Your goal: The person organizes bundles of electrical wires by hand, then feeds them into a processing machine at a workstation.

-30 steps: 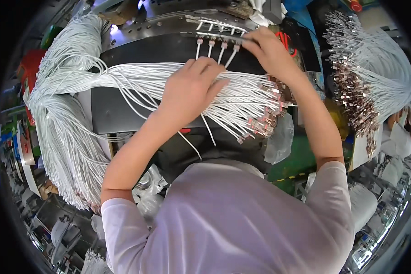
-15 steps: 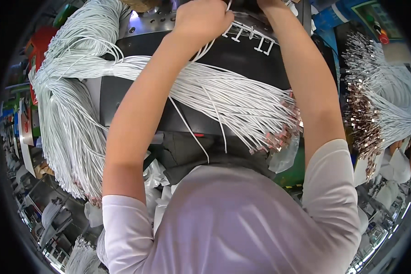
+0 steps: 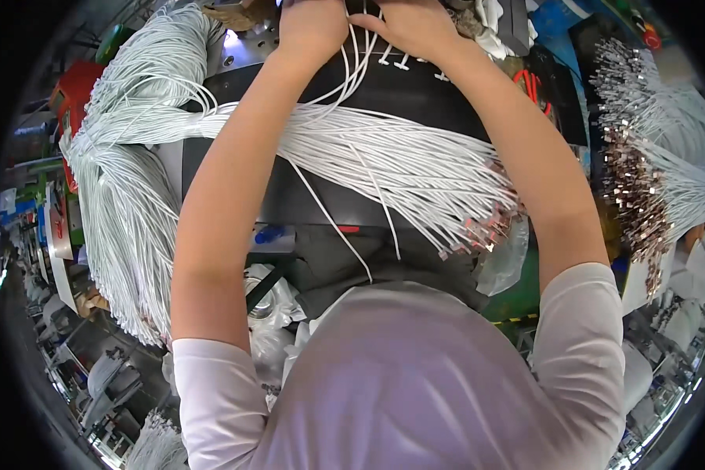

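My left hand (image 3: pixel 313 30) is at the top edge, its fingers curled and partly cut off by the frame. Several loose white cables (image 3: pixel 357 69) come out beside it and hang down toward the bench. From the right, my right hand (image 3: pixel 415 30) reaches in with its thumb stretched left against these cables; its other fingers are mostly hidden. Below my hands, a thick bundle of white cables (image 3: pixel 384 157) lies across a black surface. Coppery metal connectors (image 3: pixel 493 227) tip the bundle's right end. Two single cables droop from its near side.
At left a big coil of white cables (image 3: pixel 145 70) hangs over the bench edge. Behind my hands sits a perforated metal plate (image 3: pixel 243 52) beside small white T-shaped pegs (image 3: pixel 399 63). More connector-tipped cables (image 3: pixel 642 180) hang at right. Red wire loops (image 3: pixel 531 88) lie near my right forearm.
My left hand has moved a little left. The right hand has come down and left, close to the left hand, and the loose cables now stand between both hands. Part of the peg row is covered.
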Available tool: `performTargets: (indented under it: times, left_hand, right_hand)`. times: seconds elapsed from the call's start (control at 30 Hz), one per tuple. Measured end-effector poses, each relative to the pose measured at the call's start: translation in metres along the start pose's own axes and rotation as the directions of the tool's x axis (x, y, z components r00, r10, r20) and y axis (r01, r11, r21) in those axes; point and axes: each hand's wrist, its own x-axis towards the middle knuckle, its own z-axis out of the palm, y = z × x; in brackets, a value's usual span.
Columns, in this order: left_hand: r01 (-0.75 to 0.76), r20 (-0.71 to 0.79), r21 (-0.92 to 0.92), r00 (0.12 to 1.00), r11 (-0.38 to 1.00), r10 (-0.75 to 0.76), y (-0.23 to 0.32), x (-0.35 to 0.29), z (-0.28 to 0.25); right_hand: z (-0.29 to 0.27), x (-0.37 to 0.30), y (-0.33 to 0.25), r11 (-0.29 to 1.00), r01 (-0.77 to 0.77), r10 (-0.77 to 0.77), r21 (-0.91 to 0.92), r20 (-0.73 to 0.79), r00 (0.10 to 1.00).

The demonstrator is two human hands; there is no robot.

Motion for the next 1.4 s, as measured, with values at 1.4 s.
performTargets:
  times: [1.4]
  left_hand:
    - [0.024,0.393,-0.806,0.769,-0.592,-0.505,-0.074,-0.328,0.215]
  right_hand:
    - [-0.012,-0.42,-0.135,0.917,-0.397,0.363,0.035,0.336,0.869]
